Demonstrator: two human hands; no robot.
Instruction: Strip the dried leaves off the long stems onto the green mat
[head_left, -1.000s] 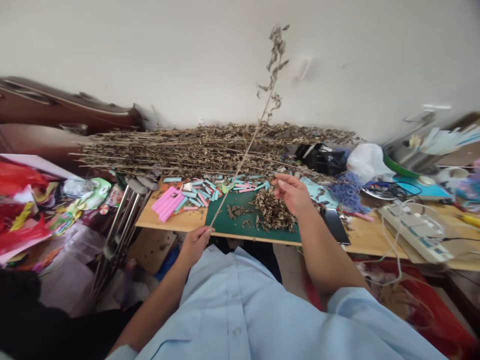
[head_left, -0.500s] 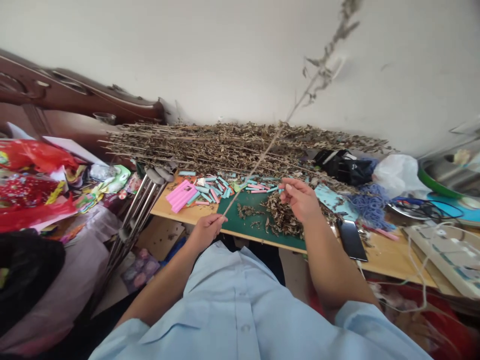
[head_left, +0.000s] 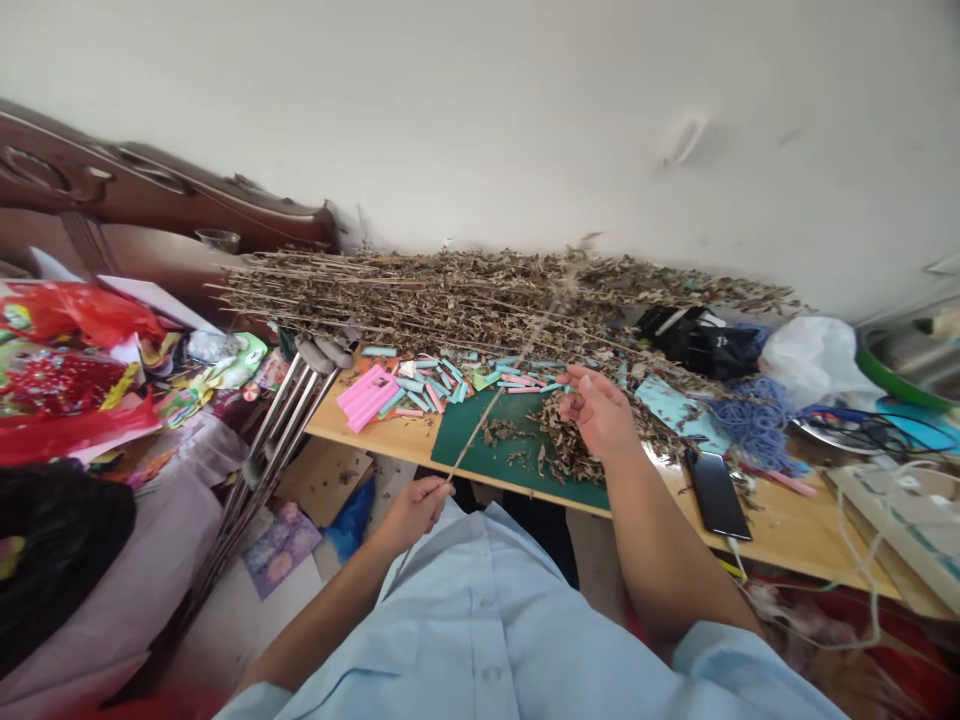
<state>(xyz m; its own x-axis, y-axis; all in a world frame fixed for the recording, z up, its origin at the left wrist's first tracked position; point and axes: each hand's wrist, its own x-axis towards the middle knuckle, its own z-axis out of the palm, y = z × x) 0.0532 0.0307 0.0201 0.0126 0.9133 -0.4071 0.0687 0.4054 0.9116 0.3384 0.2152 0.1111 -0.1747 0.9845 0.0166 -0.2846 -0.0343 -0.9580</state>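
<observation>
My left hand [head_left: 409, 515] grips the lower end of a long, thin dried plant stem [head_left: 487, 425] near my shirt front. The stem slants up and away over a green cutting mat [head_left: 465, 450], its leafy tip blurred against the bundle behind. My right hand [head_left: 598, 412] hovers, loosely curled, above a heap of crumbled dry leaves [head_left: 559, 445] on the mat, with nothing visible in its fingers. A large bundle of dried leafy stems [head_left: 450, 290] lies along the back of the wooden table [head_left: 375, 430].
Pink and pale blue strips [head_left: 427, 385] lie left of the bundle's front. A phone [head_left: 716, 495], blue yarn [head_left: 757, 420], a black bag [head_left: 701, 342] and a white plastic bag [head_left: 814, 360] sit to the right. Metal crutches [head_left: 277, 440] lean at the table's left end.
The stem's tip has swung down from high against the wall to the bundle. My left hand has dropped closer to my body, and the view has shifted slightly.
</observation>
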